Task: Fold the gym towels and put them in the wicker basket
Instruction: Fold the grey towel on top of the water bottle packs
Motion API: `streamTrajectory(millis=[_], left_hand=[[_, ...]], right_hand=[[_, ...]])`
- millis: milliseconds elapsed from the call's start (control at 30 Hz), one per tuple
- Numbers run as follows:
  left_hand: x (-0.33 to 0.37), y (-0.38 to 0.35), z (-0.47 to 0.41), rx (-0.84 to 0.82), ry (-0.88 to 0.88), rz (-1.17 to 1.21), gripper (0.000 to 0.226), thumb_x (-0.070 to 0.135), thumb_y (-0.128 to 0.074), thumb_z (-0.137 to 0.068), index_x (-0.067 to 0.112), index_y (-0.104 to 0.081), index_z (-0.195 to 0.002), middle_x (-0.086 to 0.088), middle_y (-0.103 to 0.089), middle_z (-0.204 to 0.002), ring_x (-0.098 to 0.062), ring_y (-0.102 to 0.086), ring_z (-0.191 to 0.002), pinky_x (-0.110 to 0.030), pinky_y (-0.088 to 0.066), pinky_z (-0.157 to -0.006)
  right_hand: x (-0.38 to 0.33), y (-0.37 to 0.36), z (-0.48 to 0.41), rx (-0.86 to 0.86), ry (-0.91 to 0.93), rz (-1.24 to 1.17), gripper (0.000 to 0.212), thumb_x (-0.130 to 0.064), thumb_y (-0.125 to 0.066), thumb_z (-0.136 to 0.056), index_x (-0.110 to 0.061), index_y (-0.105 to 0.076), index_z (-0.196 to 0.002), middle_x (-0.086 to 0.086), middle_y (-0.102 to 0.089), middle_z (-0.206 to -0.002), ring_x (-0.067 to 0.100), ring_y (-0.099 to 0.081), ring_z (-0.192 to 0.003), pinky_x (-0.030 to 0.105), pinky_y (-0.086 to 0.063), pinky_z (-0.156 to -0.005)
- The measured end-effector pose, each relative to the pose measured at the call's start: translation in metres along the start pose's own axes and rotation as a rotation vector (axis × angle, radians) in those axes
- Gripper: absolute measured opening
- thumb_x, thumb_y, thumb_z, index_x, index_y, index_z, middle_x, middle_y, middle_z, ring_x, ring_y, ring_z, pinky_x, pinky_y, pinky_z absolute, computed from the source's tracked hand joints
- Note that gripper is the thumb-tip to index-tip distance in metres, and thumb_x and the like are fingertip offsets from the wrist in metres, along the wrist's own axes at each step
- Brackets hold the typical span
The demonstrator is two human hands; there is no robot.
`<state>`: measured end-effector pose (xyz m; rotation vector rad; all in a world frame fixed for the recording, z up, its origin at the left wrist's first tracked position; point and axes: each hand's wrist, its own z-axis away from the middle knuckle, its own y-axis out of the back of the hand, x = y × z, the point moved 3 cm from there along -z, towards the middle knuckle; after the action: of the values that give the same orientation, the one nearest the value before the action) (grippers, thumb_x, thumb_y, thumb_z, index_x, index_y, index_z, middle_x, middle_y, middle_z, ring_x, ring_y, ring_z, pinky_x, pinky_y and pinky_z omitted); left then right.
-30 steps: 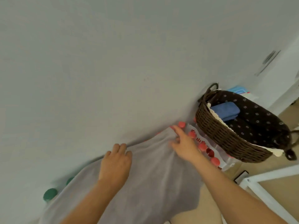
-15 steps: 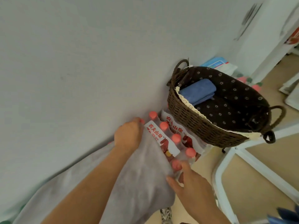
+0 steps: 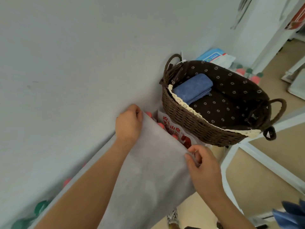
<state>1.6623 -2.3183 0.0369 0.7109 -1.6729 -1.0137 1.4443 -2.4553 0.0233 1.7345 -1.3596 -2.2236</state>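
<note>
A grey towel [image 3: 148, 179] lies spread over packs of bottles along the wall. My left hand [image 3: 128, 124] pinches its far corner close to the wall. My right hand [image 3: 203, 166] grips the near corner of the same end edge. To the right stands the dark wicker basket [image 3: 189, 119] with a brown flowered lining and lace trim. A folded blue towel [image 3: 193, 88] lies inside it at the left end.
A shrink-wrapped pack of red-capped bottles [image 3: 175, 131] sits between the grey towel and the basket. Green caps [image 3: 39, 207] show at lower left. A white metal frame [image 3: 257, 159] runs at the right. A blue-and-white packet [image 3: 216, 57] lies behind the basket.
My left hand slid along the towel's far edge to its corner. My right hand came back off the far corner and took the near corner. The view swung right toward the basket.
</note>
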Motion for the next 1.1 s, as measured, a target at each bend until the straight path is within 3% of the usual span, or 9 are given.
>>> streamTrajectory(millis=[167,333,433,533,667,833,967,1033,1100], left_hand=[[0.008,-0.02,-0.006,-0.052,-0.058,-0.022,0.014,0.024,-0.049,-0.093,0.015,-0.058,-0.1,-0.008,-0.069,-0.09,-0.035,-0.063,-0.082,-0.04,-0.05,-0.073],[0.018,-0.026,0.008,-0.177,-0.236,-0.096,0.04,0.008,-0.057,-0.084,0.015,-0.055,-0.124,-0.01,-0.059,-0.123,-0.034,-0.055,-0.108,-0.038,-0.047,-0.089],[0.018,-0.021,0.037,-0.192,-0.355,-0.206,0.032,0.014,-0.06,-0.082,0.013,-0.063,-0.114,-0.014,-0.057,-0.128,-0.037,-0.055,-0.111,-0.046,-0.052,-0.085],[0.012,-0.026,0.077,-0.289,-0.379,-0.294,0.044,0.04,-0.037,-0.09,0.022,-0.058,-0.124,-0.013,-0.051,-0.138,-0.034,-0.05,-0.123,-0.046,-0.048,-0.096],[0.009,-0.035,0.084,-0.254,-0.41,-0.344,0.048,0.042,-0.031,-0.094,0.024,-0.053,-0.132,-0.017,-0.048,-0.14,-0.034,-0.048,-0.128,-0.045,-0.043,-0.103],[0.01,-0.041,0.083,-0.29,-0.439,-0.406,0.049,0.042,-0.031,-0.093,0.024,-0.052,-0.134,-0.02,-0.047,-0.141,-0.036,-0.047,-0.129,-0.045,-0.041,-0.103],[0.015,-0.037,0.08,-0.367,-0.421,-0.385,0.057,0.046,-0.018,-0.092,0.028,-0.042,-0.141,-0.017,-0.036,-0.15,-0.034,-0.035,-0.138,-0.043,-0.032,-0.11],[0.018,-0.029,0.082,-0.421,-0.39,-0.368,0.067,0.049,-0.004,-0.088,0.03,-0.029,-0.148,-0.011,-0.023,-0.157,-0.028,-0.022,-0.144,-0.04,-0.021,-0.116],[0.017,-0.011,0.09,-0.397,-0.343,-0.31,0.069,0.046,-0.006,-0.086,0.027,-0.029,-0.148,-0.009,-0.022,-0.157,-0.026,-0.021,-0.144,-0.039,-0.02,-0.117]], right_hand=[[0.015,0.003,-0.004,0.025,0.003,0.046,0.018,-0.025,-0.067,-0.085,-0.03,-0.059,-0.101,-0.012,-0.05,-0.093,0.003,-0.053,-0.077,0.024,-0.044,-0.064],[0.031,-0.003,-0.005,-0.196,-0.233,-0.042,0.04,-0.047,-0.063,-0.083,-0.036,-0.05,-0.119,-0.013,-0.057,-0.11,0.013,-0.057,-0.098,0.039,-0.052,-0.083],[0.029,0.004,-0.014,-0.267,-0.269,-0.076,0.033,-0.041,-0.069,-0.081,-0.04,-0.05,-0.109,-0.018,-0.061,-0.099,0.01,-0.06,-0.092,0.035,-0.052,-0.081],[0.026,0.014,-0.028,-0.35,-0.257,0.002,0.029,-0.032,-0.073,-0.078,-0.039,-0.058,-0.102,-0.017,-0.064,-0.091,0.006,-0.06,-0.085,0.031,-0.051,-0.076],[0.02,0.02,-0.038,-0.414,-0.246,0.05,0.025,-0.012,-0.066,-0.074,-0.034,-0.067,-0.087,-0.011,-0.069,-0.079,0.01,-0.063,-0.078,0.027,-0.05,-0.072],[0.018,0.025,-0.037,-0.34,-0.305,0.018,0.026,-0.014,-0.065,-0.074,-0.021,-0.07,-0.098,-0.011,-0.054,-0.061,0.008,-0.052,-0.062,0.024,-0.037,-0.056],[0.006,0.031,-0.023,-0.11,-0.01,0.481,0.033,-0.016,-0.061,-0.08,-0.023,-0.059,-0.112,0.003,-0.06,-0.093,0.029,-0.059,-0.081,0.035,-0.047,-0.063],[-0.01,0.019,-0.01,-0.084,0.244,0.484,0.04,-0.015,-0.067,-0.075,-0.02,-0.058,-0.114,0.004,-0.053,-0.096,0.028,-0.057,-0.082,0.035,-0.047,-0.059],[-0.031,-0.003,0.002,-0.158,0.475,0.458,0.047,-0.018,-0.071,-0.068,-0.02,-0.059,-0.114,0.004,-0.055,-0.101,0.024,-0.055,-0.09,0.034,-0.051,-0.065]])
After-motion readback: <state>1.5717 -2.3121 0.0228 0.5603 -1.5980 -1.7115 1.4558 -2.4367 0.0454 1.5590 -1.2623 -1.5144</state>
